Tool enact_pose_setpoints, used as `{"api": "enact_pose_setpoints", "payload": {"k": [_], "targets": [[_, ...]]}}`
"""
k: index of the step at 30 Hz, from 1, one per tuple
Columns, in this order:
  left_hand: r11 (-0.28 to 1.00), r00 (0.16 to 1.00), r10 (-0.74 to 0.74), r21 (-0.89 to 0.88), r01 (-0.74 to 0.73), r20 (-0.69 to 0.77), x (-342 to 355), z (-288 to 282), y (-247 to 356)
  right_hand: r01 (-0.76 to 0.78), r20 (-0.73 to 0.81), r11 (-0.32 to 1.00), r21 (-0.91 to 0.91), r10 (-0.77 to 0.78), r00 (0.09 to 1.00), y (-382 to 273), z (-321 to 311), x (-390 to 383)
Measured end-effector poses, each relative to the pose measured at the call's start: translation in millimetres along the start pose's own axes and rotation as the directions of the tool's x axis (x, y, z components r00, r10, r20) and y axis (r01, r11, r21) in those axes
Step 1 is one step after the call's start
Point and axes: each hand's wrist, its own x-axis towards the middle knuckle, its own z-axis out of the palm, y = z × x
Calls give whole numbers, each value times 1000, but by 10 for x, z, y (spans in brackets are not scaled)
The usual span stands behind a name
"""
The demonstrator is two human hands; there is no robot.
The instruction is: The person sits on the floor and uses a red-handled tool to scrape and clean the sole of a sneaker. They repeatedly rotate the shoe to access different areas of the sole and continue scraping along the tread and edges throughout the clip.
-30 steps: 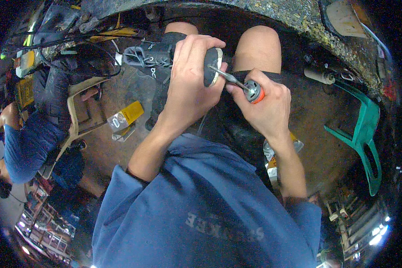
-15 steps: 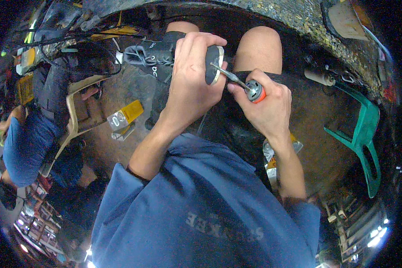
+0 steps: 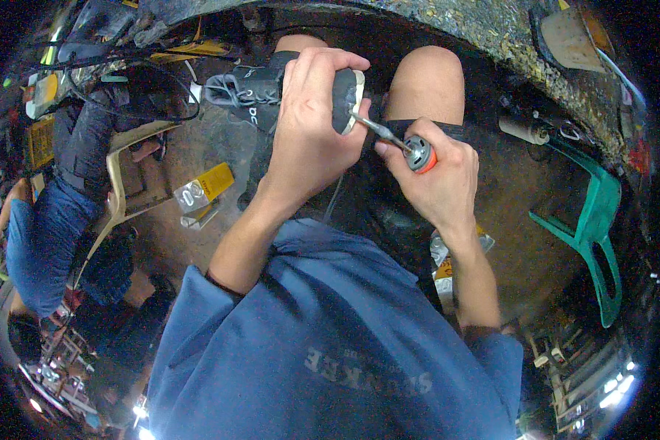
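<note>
A black lace-up shoe point(image 3: 246, 94) with a pale sole edge lies sideways over my lap, its toe to the right. My left hand point(image 3: 308, 121) is closed over the front of the shoe, fingers on the far side and thumb by the sole edge. In my right hand point(image 3: 447, 161) is a rotary tool point(image 3: 420, 155) with a grey and orange nose and a thin metal shaft. The shaft points up and left, and its tip meets the pale edge at the toe. Most of the tool's body is hidden by my palm.
A beige plastic chair point(image 3: 116, 180) stands to the left, with a person in blue point(image 3: 51, 235) beyond it. Yellow-and-clear packages point(image 3: 204, 187) lie on the floor. On the right is a green plastic chair point(image 3: 598, 213). A rough, speckled ledge point(image 3: 484, 51) runs along the far side.
The tool's tip has shifted slightly nearer to me along the toe's sole edge. The shoe has turned a little in my left hand. Both grips stay the same.
</note>
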Motion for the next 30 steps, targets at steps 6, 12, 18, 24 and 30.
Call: {"api": "enact_pose_setpoints", "payload": {"k": [6, 12, 18, 24, 30], "targets": [[1000, 1000, -2, 21, 2, -7, -14, 27, 11, 27, -3, 1000, -14, -27, 1000, -8, 8, 3], [1000, 1000, -8, 16, 9, -14, -14, 44, 10, 12, -15, 1000, -26, -13, 1000, -4, 8, 25], [1000, 1000, -8, 23, 8, -10, -38, 42, 20, 12, -9, 1000, -18, -12, 1000, -3, 8, 31], [998, 1000, -4, 59, 4, 2, -47, 65, 17, -4, -22, 1000, -24, 3, 1000, -10, 16, 36], [997, 1000, -2, 73, 0, 18, -79, 83, 38, -10, -22, 999, -34, 10, 1000, -5, 6, 63]]}}
